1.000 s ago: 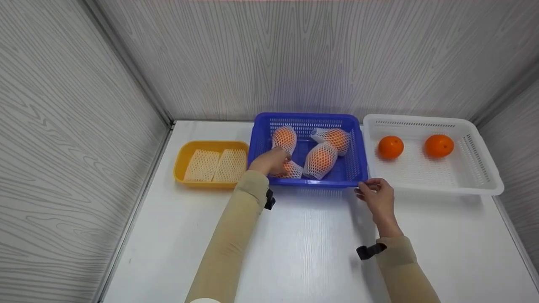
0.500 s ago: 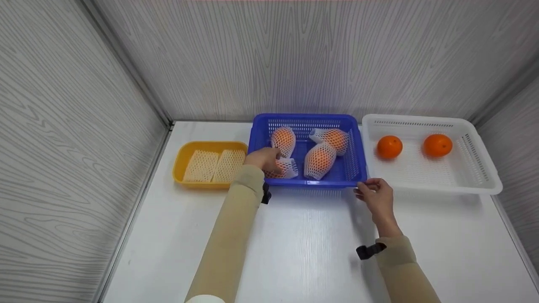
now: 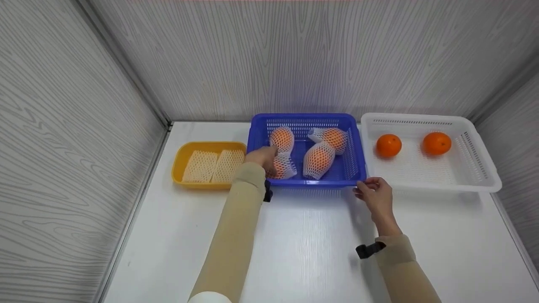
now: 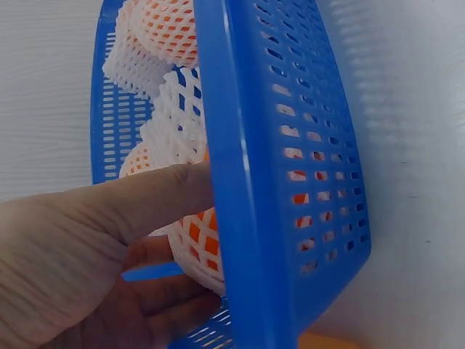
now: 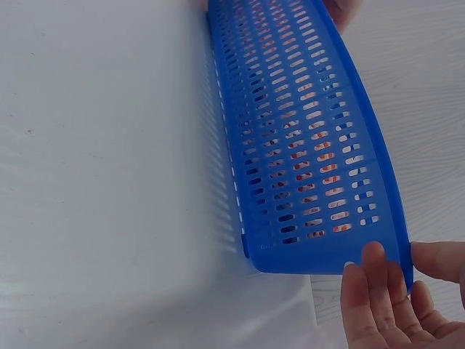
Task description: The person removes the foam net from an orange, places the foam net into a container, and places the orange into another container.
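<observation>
The left grip (image 3: 261,158) curls thumb and fingers around a round orange fruit in white foam netting (image 3: 284,167), held between them in the near left corner of a blue perforated plastic basket (image 3: 313,183). The right grip (image 3: 377,198) pinches the basket's near right corner. Three more netted oranges (image 3: 318,160) lie inside, farther and rightward. Left stands a yellow plastic tray (image 3: 206,185) with flat foam sleeves (image 3: 200,167); right, a white plastic basket (image 3: 421,174) holding two bare oranges (image 3: 388,146).

Narrow gap between netted fruits (image 3: 318,160)
</observation>
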The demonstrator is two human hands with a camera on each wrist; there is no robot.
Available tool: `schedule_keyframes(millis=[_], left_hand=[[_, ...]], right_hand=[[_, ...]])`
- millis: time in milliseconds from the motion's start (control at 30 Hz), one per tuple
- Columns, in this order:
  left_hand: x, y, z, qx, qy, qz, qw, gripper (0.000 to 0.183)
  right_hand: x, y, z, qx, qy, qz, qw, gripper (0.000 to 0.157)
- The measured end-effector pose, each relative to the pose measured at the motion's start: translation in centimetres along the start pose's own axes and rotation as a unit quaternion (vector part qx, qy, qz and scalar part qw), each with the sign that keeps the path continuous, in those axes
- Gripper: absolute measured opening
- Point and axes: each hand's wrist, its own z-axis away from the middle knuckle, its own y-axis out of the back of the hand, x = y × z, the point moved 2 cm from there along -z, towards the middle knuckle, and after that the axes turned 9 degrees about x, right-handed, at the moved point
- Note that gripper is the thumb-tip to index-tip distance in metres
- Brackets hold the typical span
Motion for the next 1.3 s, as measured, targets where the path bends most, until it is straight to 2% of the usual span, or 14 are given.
schedule_keyframes(millis=[200,433,667,967,1300], left_hand=[[-0.2,-0.2,0.2,0.003,-0.017,-0.011,0.9998,0.063],[-0.6,-0.6,0.1,0.013,-0.020,0.005,0.9997,0.059],[-0.6,0.1,0.3,0.038,-0.060,-0.003,0.9975,0.053],[-0.4,1.8,1.4,0.071,-0.080,0.051,0.9930,0.073],[-0.2,1.7,3.2,0.101,-0.126,0.075,0.9840,0.098]], right_hand=[[-0.1,-0.1,-0.1,-0.001,-0.002,0.007,1.000,0.026],[-0.2,-0.2,-0.1,-0.003,-0.001,0.008,1.000,0.027],[-0.3,-0.2,-0.1,-0.006,0.006,-0.005,1.000,0.024],[-0.3,0.0,-0.3,-0.001,-0.003,0.006,1.000,0.024],[-0.1,0.1,-0.2,-0.005,-0.015,-0.008,1.000,0.023]])
